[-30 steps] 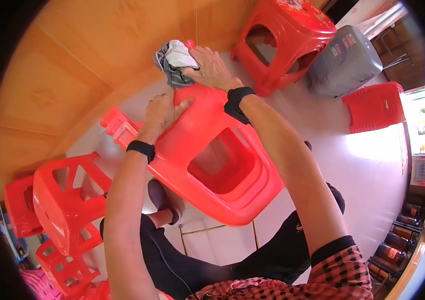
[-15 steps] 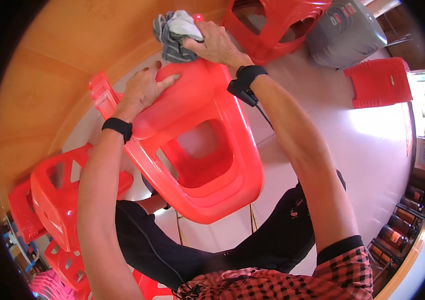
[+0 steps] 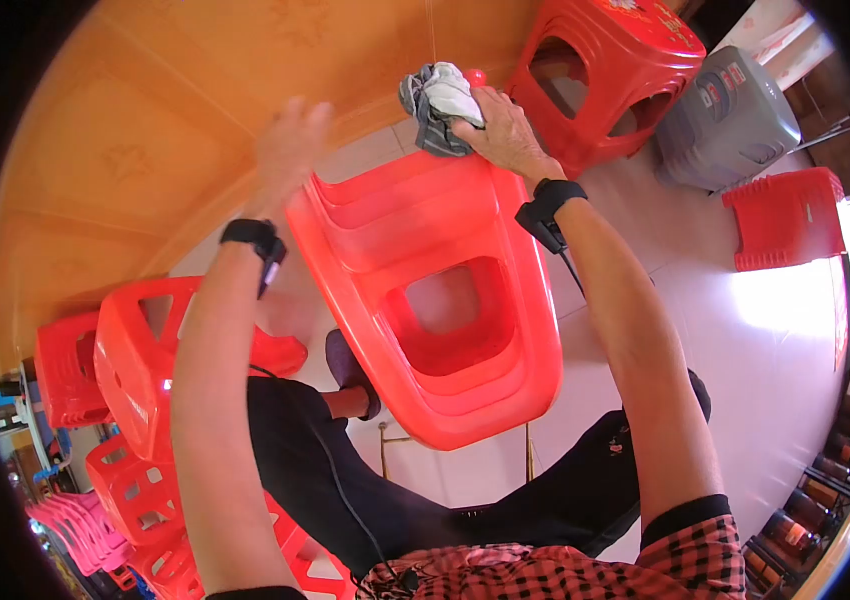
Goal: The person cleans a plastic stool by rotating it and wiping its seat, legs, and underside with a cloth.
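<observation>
Grasping a bunched gray-and-white cloth (image 3: pixel 437 128), the right hand (image 3: pixel 507 138) was at the far end of a red plastic stool (image 3: pixel 390 245), which was tipped over in front of the person's black-trousered legs (image 3: pixel 345 490). The left hand (image 3: pixel 290 150), motion-blurred, had its fingers extended and released, just beside the stool's upper left corner.

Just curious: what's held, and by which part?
The right hand seems to hold the cloth by its edge; any grip on the stool is hidden. The blurred left hand seems empty.
</observation>
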Motion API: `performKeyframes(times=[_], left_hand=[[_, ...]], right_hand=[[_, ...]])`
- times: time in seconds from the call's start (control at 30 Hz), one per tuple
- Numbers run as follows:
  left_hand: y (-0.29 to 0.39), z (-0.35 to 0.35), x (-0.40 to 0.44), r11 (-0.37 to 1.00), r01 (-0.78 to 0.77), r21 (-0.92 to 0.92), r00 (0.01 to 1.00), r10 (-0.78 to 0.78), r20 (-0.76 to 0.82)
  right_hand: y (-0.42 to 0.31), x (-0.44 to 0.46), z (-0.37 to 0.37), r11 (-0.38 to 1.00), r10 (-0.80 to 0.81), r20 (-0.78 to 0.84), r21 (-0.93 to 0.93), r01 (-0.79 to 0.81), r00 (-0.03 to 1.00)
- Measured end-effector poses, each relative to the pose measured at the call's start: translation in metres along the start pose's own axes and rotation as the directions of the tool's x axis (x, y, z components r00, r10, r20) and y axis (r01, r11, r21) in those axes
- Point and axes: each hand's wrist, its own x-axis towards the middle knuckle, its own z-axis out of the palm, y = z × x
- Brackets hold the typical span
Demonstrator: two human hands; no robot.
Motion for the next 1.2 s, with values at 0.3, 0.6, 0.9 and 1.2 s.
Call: performKeyframes(times=[0.3,0.6,0.9,1.2], left_hand=[[-0.089,0.012,-0.050,0.599,0.604,-0.526,0.797,-0.433,0.421],[-0.069,-0.015,-0.053,0.719,0.514,-0.467,0.854,-0.378,0.358],[-0.033,-0.039,-0.046,0.771,0.355,-0.529,0.932,-0.250,0.261],[0.040,-0.047,0.008,0.780,0.138,-0.610,0.961,0.044,0.273]], right_hand=[[-0.008,-0.004,-0.011,0.991,0.088,0.142,0.084,-0.101,0.986],[-0.069,-0.038,-0.030,0.786,0.279,-0.022,0.579,-0.216,0.960],[-0.121,-0.065,-0.072,0.565,0.287,0.289,0.719,-0.405,0.913],[-0.141,-0.036,-0.076,0.843,-0.357,-0.052,0.412,0.345,0.933]])
